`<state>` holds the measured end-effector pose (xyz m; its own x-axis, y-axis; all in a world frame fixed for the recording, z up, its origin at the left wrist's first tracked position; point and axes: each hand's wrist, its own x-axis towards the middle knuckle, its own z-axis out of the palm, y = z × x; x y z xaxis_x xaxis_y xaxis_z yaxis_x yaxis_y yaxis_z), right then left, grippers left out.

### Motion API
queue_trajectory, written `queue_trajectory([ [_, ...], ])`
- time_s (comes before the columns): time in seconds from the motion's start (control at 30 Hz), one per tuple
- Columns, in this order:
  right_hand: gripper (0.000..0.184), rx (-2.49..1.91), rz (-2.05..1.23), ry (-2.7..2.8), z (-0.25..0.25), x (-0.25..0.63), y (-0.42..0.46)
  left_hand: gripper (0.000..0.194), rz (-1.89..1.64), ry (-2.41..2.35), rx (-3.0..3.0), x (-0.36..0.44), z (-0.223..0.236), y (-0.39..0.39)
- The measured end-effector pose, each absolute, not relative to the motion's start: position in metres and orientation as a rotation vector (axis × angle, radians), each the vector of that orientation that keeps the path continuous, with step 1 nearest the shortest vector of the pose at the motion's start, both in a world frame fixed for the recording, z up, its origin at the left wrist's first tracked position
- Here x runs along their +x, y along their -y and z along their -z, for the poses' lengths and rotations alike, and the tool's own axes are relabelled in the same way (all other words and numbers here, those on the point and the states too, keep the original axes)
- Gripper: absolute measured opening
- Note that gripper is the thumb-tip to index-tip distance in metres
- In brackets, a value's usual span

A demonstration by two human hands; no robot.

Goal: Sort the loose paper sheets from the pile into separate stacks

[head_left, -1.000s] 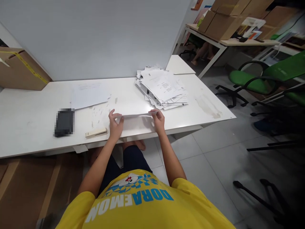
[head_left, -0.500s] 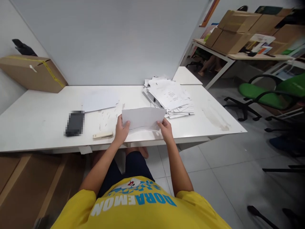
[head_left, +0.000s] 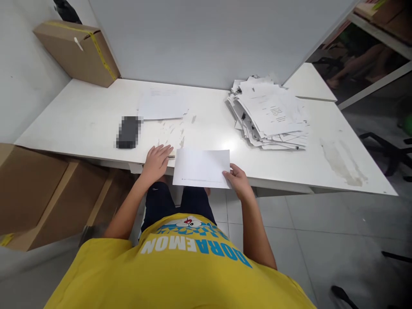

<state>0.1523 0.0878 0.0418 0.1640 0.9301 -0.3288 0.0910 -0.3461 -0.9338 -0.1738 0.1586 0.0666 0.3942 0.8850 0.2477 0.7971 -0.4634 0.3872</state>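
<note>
My right hand (head_left: 237, 178) pinches the right edge of a white sheet of paper (head_left: 201, 168), which hangs over the table's front edge with a thin line of print along its bottom. My left hand (head_left: 157, 161) has its fingers stretched out and lies over a cream stapler (head_left: 171, 156); only the stapler's right end shows. Whether the fingers touch it I cannot tell. Farther back lies a flat stack of white paper (head_left: 162, 105), left of centre. A messy pile of printed sheets (head_left: 272, 111) stands to the right.
A blurred-out black object (head_left: 128, 132) lies on the white table (head_left: 83, 124). A taped cardboard box (head_left: 77, 53) leans at the back left, and open cardboard (head_left: 35, 193) stands below the left edge. A grey panel (head_left: 209, 40) closes off the back. Another person's legs (head_left: 357, 68) show beyond the right end.
My left hand has let go of the paper and moved left over the stapler. The paper has dropped lower and flatter, held by my right hand alone. The view has turned left and down.
</note>
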Motion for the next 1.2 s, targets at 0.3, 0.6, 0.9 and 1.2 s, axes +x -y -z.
queue_trajectory([
  [0.3,0.047,-1.481,-1.38,0.894,-0.033,0.16,-0.09,0.053,-0.618,-1.493,2.556,-0.175,-0.052,-0.157],
  [0.6,0.049,-1.475,-1.384,0.933,-0.041,0.15,-0.09,0.051,-0.743,-1.482,2.487,-0.173,-0.047,-0.159],
  [0.9,0.046,-1.571,-1.353,1.071,-0.044,0.15,-0.081,0.051,-0.772,-1.459,2.44,-0.173,-0.046,-0.157],
  [1.2,0.045,-1.574,-1.33,1.034,-0.045,0.149,-0.081,0.05,-0.815,-1.444,2.451,-0.173,-0.042,-0.157],
])
